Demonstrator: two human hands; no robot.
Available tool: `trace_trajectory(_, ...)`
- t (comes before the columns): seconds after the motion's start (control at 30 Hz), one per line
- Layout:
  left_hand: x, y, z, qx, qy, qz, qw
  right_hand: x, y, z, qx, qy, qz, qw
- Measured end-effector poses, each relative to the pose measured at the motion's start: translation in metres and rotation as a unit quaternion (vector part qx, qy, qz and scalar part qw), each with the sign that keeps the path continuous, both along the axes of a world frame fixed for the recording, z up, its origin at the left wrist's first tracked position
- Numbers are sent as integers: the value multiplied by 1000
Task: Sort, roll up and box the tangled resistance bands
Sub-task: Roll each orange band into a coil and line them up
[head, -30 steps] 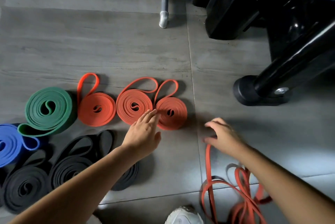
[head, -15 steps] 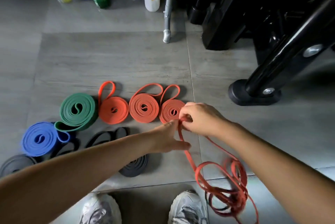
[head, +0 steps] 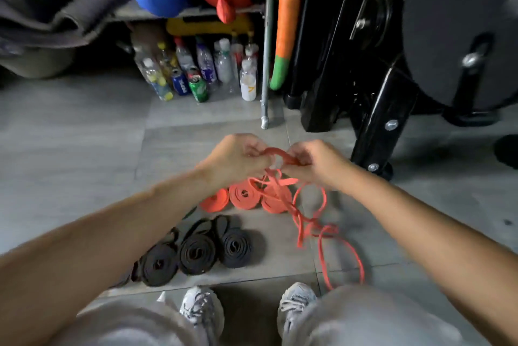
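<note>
1. Three black rolls (head: pixel 196 253) are laid flat on the floor (head: pixel 84 149), left of the orange rolls and nearer the person. They are apparently kept together by colour, so that the sorting is preserved.
2. The left hand (head: pixel 238 158) is held in the air just above the orange rolls. Its fingers are curled and pinched on the end of the band, which is judged to be the start of a new coil.
3. The orange rolls (head: pixel 244 198) are set flat in a row on the floor, close beside one another. The leftmost is partly hidden by the left forearm.
4. The band (head: pixel 280 153), loose and orange, is lifted by its end between both hands. The rest is hung down to the right of the orange rolls, twisted and looped onto the floor. It is probably raised so that its own weight draws the tangle out.
5. The right hand (head: pixel 316 163) is held above and right of the orange rolls. Its fingers are curled onto the same end, so the strap can be folded flat against the left hand's pinch.
6. No box is seen, so boxing is judged not yet begun.
</note>
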State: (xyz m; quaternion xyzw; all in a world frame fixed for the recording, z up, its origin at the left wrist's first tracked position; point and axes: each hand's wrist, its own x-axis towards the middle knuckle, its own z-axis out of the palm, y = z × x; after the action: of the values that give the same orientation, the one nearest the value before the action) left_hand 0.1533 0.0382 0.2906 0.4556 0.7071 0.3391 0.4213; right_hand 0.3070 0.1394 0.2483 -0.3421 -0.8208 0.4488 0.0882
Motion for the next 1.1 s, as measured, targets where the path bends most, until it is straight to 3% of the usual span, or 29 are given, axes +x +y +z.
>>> trace_trajectory(0.17, 9, -38, 70, 91, -14, 52, 994, 0, -29, 65, 39, 79, -51, 995)
trace_trajectory(0.3, 18, -68, 117, 161, -35, 68, 984, -2, -62, 111, 95, 107, -34, 989)
trace_trajectory(0.47, 19, -96, 176, 263, -90, 101, 955, -2, -108, 164, 1, 234, -37, 971)
trace_trajectory(0.57, 12, -110, 211, 284, -70, 117, 949, -4, -123, 197, -25, 286, -40, 957)
trace_trajectory(0.73, 10, -134, 222, 260, -89, 110, 955, -9, -140, 218, 22, 264, -20, 964)
trace_trajectory(0.93, 25, -163, 190, 230, -35, 102, 967, 0, -160, 201, 33, 244, 16, 969)
trace_trajectory(1.1, 35, -182, 177, 224, -73, 107, 966, 15, -170, 188, 18, 207, 28, 978)
